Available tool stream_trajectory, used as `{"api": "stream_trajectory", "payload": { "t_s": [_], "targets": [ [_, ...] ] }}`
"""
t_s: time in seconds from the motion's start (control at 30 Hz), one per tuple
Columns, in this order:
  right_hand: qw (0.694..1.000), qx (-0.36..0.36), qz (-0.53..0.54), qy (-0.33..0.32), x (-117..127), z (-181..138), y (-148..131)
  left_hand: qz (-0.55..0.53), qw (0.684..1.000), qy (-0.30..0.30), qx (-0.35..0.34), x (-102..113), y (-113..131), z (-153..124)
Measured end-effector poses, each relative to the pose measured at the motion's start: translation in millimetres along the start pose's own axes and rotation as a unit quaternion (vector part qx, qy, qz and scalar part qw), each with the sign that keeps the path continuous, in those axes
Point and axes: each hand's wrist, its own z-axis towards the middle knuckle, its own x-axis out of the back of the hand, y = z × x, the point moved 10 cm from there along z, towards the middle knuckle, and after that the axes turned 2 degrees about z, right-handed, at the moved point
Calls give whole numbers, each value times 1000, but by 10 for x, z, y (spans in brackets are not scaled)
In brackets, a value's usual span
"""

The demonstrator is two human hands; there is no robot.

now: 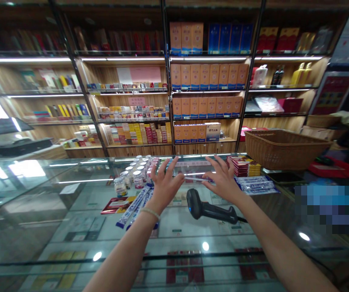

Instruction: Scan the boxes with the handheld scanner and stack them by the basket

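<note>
Both my hands are raised over a glass counter with their fingers spread. My left hand, with a bead bracelet on its wrist, hovers beside a cluster of small white-capped jars and above long blue-and-white packets. My right hand is a little to the right, above a black barcode scanner lying on the glass. A thin white strip runs between my two thumbs; I cannot tell whether either thumb touches it.
A wicker basket stands at the right, with a stack of red packs and more blue-white packets near it. Lit shelves of orange boxes fill the back wall. A screen sits at the left.
</note>
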Motion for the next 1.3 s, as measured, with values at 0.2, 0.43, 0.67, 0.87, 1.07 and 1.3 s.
{"api": "stream_trajectory", "payload": {
  "t_s": [0.2, 0.43, 0.67, 0.87, 1.07, 1.3],
  "targets": [
    [998, 25, -46, 25, 14, -21, -44, 7, 1000, -15, 10, -42, -4, -8],
    [993, 40, -85, 75, 29, -42, -111, -7, 999, -31, 19, -70, -6, -17],
    [989, 37, -109, 89, 72, -44, -124, -16, 998, -54, 28, -85, 2, 2],
    [990, 17, -100, 101, 126, -36, -96, -41, 996, -53, 55, -87, -45, 7],
    [988, 17, -98, 114, 147, -48, -92, -25, 997, -57, 50, -84, -35, 6],
    [990, 19, -92, 104, 121, -57, -106, -21, 998, -42, 38, -61, -12, -5]
  ]
}}
